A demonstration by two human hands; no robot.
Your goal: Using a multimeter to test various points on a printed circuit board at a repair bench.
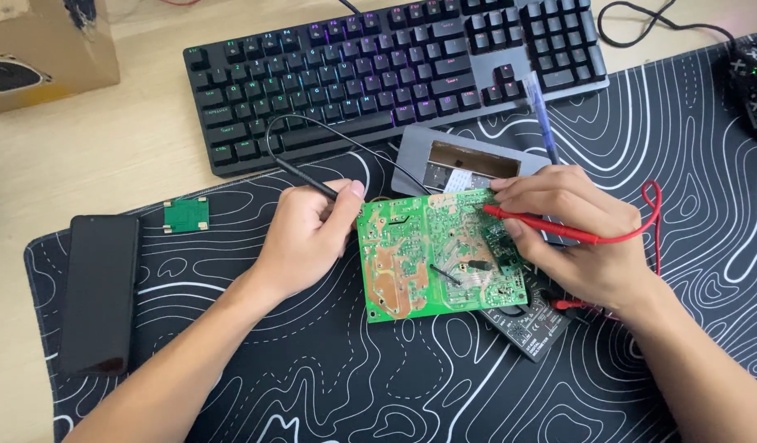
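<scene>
Already both probes meet the green circuit board (440, 254): left hand (308, 238) pinches the black probe (313, 184), right hand (575, 238) grips the red probe (542, 226); testing looks underway.

left hand (308, 234): fingers curled, pinching | right hand (579, 238): apparently a pen-like pinch

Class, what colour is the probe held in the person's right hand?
Red: the probe in the right hand has a red lead, seen in the head view.

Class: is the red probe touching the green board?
Touching: the head view shows the red probe tip resting on the green board's top right edge.
</scene>
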